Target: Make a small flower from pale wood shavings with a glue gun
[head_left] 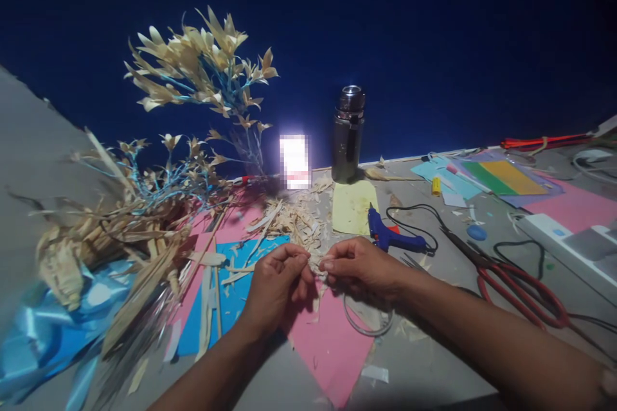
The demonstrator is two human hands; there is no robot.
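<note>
My left hand (284, 279) is closed, thumb and fingertips pressed together over the blue and pink sheets. Close beside it my right hand (359, 266) is also closed in a pinch. A small pale piece, like dried husk (317, 264), shows between the fingertips; whether either hand grips it is hard to tell against the scraps behind. Below my right hand lies a grey wire ring (370, 332), partly hidden by it. The pink sheet (332, 347) is under both hands, and the blue sheet (195, 327) lies to the left with husk strips on it.
Dried husks (144, 270) and blue ribbon (43, 334) crowd the left, below a husk-flower branch (207, 70). A dark flask (348, 141) stands at the back near a glowing, pixelated screen (295, 160). Rightward lie a blue glue gun (395, 237) and red-handled scissors (523, 295).
</note>
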